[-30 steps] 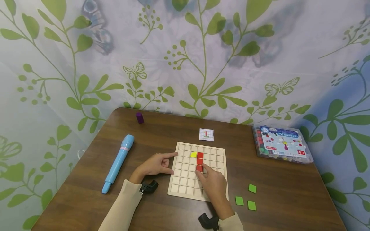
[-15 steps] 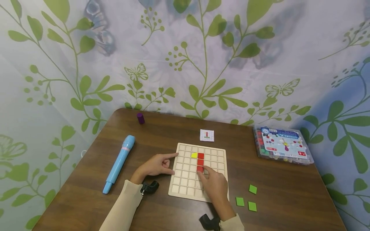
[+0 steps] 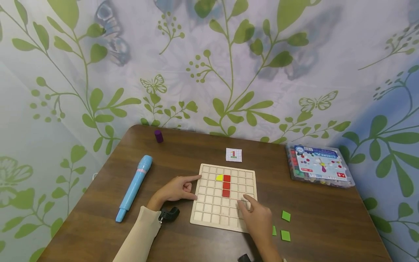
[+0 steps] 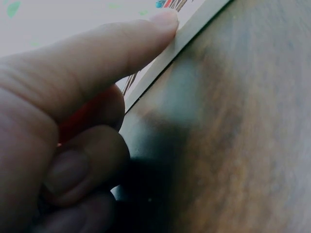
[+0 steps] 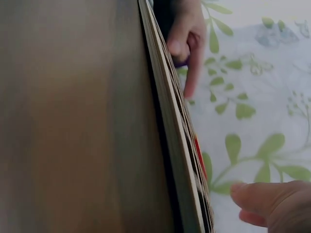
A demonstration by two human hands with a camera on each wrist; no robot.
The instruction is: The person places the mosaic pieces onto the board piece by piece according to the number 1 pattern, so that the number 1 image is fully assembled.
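In the head view a wooden grid board (image 3: 209, 208) lies flat on the table. Three red square tiles (image 3: 226, 186) form a column in its cells, and a yellow tile (image 3: 219, 177) sits left of the top one. My left hand (image 3: 178, 188) touches the board's left edge with outstretched index finger and thumb; its other fingers are curled in. The left wrist view shows that index fingertip on the board's rim (image 4: 170, 56). Over the board's right part, my right hand (image 3: 258, 220) holds nothing, thumb and index finger apart. Green square tiles (image 3: 285, 235) lie to its right, one partly hidden.
Behind the board lies a small pattern card (image 3: 234, 155). A light-blue microphone-shaped object (image 3: 134, 189) is at left, a purple cylinder (image 3: 158, 136) at the back left. A clear plastic box (image 3: 320, 165) of coloured pieces stands at the back right, before a patterned cloth.
My right hand has let go of the lowest red tile and moved right, towards the green tiles, now covering part of one. The left hand has stayed at the board's edge.
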